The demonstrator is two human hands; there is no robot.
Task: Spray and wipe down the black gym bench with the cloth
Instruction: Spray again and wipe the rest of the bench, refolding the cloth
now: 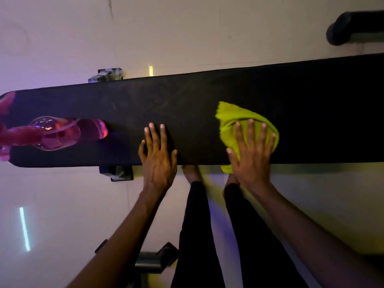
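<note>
1. Bench (187, 113): a long, flat black pad with a rounded left end and a matte, faintly smudged surface. It runs across the view from left to right, resting on dark frame parts that show at both long edges.
2. Cloth (232, 121): yellow-green, soft and nubby like terry, bunched into loose folds. It lies on the right half of the pad, with one corner hanging over the near edge.
3. Right hand (252, 154): laid flat on the cloth, fingers straight and spread, pressing it against the pad.
4. Left hand (159, 154): fingers extended and slightly spread, resting directly on the bare pad near its front edge, grasping nothing.
5. Spray bottle (56, 134): clear rounded plastic holding pink liquid, with a pink trigger head, lying on its side near the left end of the pad, well apart from both hands.
6. Markings: no readable writing or brand on any item.
7. Floor (62, 204): pale and smooth, with glossy light reflections.
</note>
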